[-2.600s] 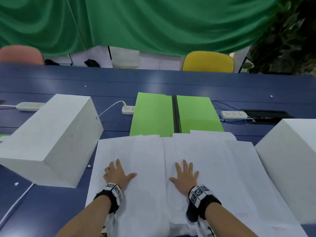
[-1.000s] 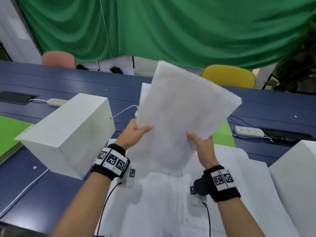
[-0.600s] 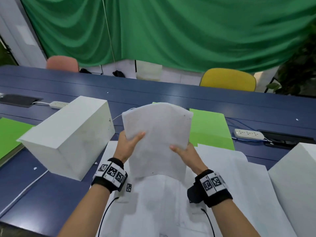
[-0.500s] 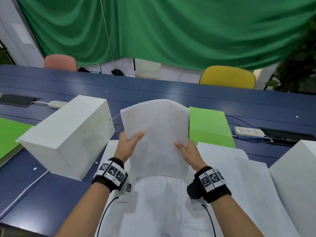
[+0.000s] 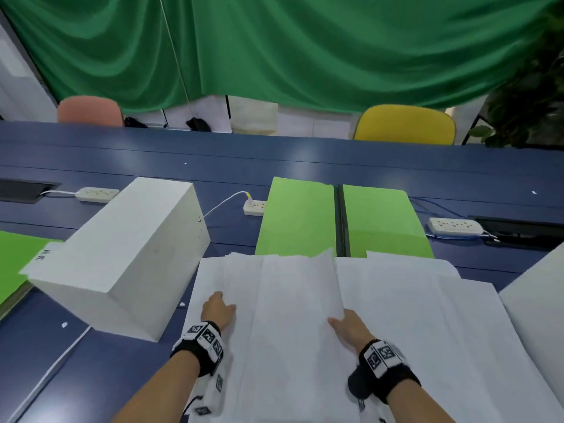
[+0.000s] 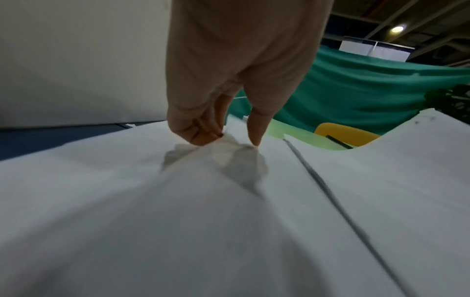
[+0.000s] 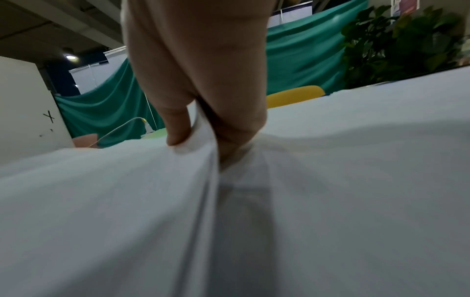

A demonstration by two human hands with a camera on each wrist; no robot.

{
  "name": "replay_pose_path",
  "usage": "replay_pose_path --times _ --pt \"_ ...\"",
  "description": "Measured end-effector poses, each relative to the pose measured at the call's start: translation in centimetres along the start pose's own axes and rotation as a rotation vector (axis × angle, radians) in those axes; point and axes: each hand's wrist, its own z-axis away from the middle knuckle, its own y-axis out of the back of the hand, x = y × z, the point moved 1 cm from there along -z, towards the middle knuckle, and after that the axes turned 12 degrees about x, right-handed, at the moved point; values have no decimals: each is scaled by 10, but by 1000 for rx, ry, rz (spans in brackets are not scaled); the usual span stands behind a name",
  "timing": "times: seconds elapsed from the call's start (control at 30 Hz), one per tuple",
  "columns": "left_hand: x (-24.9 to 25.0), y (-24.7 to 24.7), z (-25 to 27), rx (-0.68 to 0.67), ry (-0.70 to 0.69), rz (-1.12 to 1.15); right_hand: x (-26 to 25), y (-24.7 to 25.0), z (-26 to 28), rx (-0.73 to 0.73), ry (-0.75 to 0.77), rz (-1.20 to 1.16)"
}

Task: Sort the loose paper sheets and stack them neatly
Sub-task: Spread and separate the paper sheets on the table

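A stack of white paper sheets (image 5: 293,315) lies flat on the other white sheets (image 5: 427,315) spread over the blue table (image 5: 274,166). My left hand (image 5: 218,308) is at the stack's left side. In the left wrist view its curled fingertips (image 6: 201,138) and thumb pinch up a small ridge of paper (image 6: 225,146). My right hand (image 5: 348,326) is at the stack's right edge. The right wrist view shows its thumb (image 7: 178,134) above and its fingers below the lifted paper edge (image 7: 203,128), pinching it.
A white box (image 5: 122,254) stands close on the left and another white box (image 5: 537,300) at the right edge. Two green folders (image 5: 299,218) lie just beyond the papers. Power strips (image 5: 253,207) (image 5: 454,225) and cables lie on the table behind.
The stack that both hands held up in the air has come down flat onto the spread sheets. Both hands have dropped to its left and right edges.
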Motion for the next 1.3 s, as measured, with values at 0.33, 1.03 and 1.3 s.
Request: replay_pose_path --times 0.33,1.03,1.3 --pt "3 1 18 164 -165 86 3 -2 -2 8 -32 33" --pt "6 -10 16 -51 18 326 4 -3 -6 52 0 -54" --pt "19 -9 25 80 -57 264 -14 -12 4 -22 46 -38"
